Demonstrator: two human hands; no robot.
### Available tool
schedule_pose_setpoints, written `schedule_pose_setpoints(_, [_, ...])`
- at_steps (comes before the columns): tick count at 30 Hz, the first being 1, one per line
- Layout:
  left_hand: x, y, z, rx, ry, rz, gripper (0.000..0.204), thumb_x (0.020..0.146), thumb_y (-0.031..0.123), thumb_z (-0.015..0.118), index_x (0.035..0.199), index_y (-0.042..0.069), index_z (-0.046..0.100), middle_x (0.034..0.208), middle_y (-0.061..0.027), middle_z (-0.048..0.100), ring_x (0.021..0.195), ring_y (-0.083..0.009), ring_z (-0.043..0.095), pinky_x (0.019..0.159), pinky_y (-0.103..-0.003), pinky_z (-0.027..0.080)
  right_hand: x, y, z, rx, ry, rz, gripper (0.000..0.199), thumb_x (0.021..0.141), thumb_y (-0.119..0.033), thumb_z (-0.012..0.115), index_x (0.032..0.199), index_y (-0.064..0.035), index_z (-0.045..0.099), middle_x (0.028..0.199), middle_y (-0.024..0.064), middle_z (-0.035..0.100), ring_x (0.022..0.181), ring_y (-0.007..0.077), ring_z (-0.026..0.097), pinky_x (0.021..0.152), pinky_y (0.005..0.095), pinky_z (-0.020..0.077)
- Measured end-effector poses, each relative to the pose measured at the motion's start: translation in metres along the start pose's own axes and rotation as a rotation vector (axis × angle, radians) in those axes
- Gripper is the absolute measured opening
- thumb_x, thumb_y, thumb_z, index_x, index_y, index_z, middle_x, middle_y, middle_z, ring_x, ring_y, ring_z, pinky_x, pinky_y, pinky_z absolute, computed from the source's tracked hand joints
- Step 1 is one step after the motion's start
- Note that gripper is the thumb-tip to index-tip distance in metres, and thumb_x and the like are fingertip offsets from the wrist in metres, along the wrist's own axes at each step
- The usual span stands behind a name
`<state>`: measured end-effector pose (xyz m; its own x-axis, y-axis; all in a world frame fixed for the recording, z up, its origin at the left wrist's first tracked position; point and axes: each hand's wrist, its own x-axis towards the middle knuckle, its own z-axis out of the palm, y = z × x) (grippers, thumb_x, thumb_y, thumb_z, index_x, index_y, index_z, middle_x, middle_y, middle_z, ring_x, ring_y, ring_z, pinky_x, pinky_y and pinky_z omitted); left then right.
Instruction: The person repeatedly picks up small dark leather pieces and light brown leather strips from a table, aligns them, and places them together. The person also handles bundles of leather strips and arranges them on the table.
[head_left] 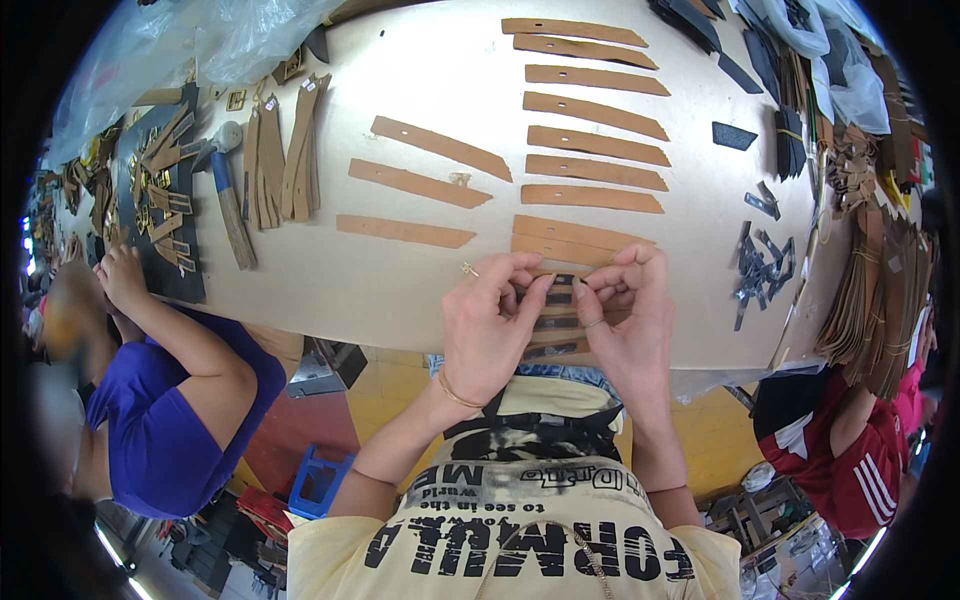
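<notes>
At the table's near edge, my left hand (490,325) and my right hand (632,325) face each other, thumbs and fingertips pinched close together. Between them they hold a small black strip (563,280) over a tan leather strap; the straps' ends are hidden by my fingers. Just below, more leather straps with black pieces (556,323) across them lie stacked toward my body. Beyond my fingertips rests a pair of tan straps (570,238). A column of slotted tan straps (595,143) runs away from me, with a few others (420,185) to its left.
A hammer (232,190) lies at left beside bundled straps (265,160) and a dark sheet with buckled pieces (165,200). Small black strips (765,265) are piled at right, near hanging strap bundles (870,290). Co-workers sit at left, in purple (190,420), and right, in red (850,460).
</notes>
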<state>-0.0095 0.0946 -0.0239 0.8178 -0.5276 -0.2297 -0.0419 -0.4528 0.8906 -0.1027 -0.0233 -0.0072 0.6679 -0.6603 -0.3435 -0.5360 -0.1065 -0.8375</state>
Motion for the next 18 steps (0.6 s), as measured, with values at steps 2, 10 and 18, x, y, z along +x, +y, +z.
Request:
schedule_pose_setpoints(2, [0.0, 0.0, 0.0, 0.001, 0.003, 0.001, 0.021, 0.083, -0.001, 0.076, 0.102, -0.001, 0.069, 0.072, -0.0032, 0.066, 0.057, -0.0029, 0.048, 0.05, -0.019, 0.041, 0.0, 0.0, 0.001, 0.004, 0.002, -0.011, 0.039, 0.085, 0.001, 0.071, 0.114, -0.0016, 0.046, 0.081, 0.0073, 0.064, 0.072, 0.016, 0.061, 0.066, 0.0293, 0.0525])
schedule_pose_setpoints(10, [-0.006, -0.003, 0.001, 0.144, 0.036, 0.12, 0.021, 0.083, 0.003, 0.075, 0.102, 0.003, 0.068, 0.094, -0.0076, 0.062, 0.062, -0.0173, 0.057, 0.056, -0.03, 0.048, -0.004, 0.001, -0.001, -0.126, -0.02, -0.076, 0.032, 0.082, 0.002, 0.07, 0.11, -0.0046, 0.056, 0.093, 0.0081, 0.064, 0.085, 0.0201, 0.061, 0.072, 0.0329, 0.051])
schedule_pose_setpoints(18, [-0.022, -0.021, -0.011, 0.694, -0.018, 0.549, 0.039, 0.081, 0.014, 0.062, 0.12, 0.013, 0.067, 0.113, -0.0051, 0.057, 0.088, -0.0194, 0.059, 0.069, -0.032, 0.05, -0.03, 0.009, 0.004, -1.035, 0.04, -0.489, 0.04, 0.085, -0.002, 0.062, 0.12, -0.0197, 0.069, 0.146, 0.0111, 0.048, 0.125, 0.0306, 0.049, 0.099, 0.0447, 0.0375])
